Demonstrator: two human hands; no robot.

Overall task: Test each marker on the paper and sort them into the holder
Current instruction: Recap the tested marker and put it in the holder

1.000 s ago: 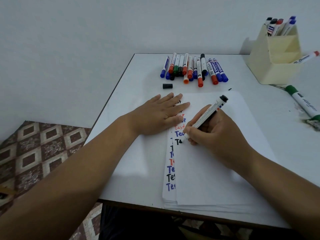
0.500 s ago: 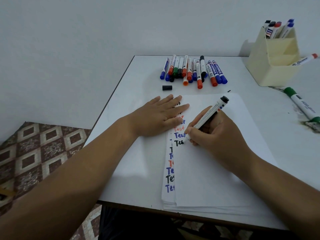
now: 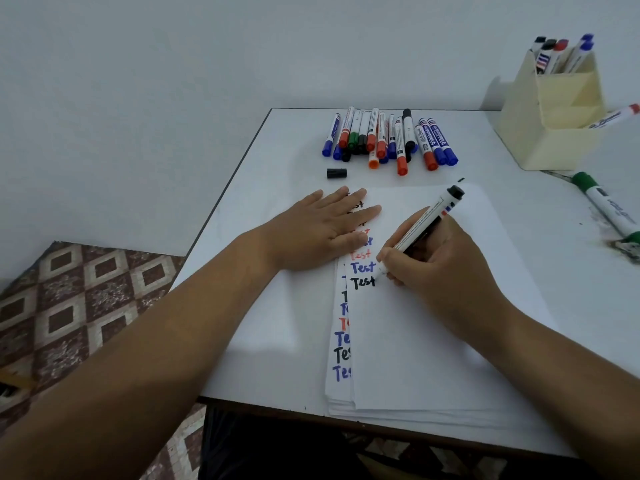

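White table (image 3: 284, 161) against pale wall. L hand (image 3: 322, 230) lies flat, fingers straight, pressing top sheet of paper stack (image 3: 433, 341). R hand (image 3: 433, 265) grips black marker (image 3: 420, 230), tip on sheet at end of black "Test". Loose black cap (image 3: 336, 173) near row of markers (image 3: 388, 140) at far edge. Cream holder (image 3: 554, 133), far right, w/ several markers in rear compartment; green marker (image 3: 606, 209) lies beside it.
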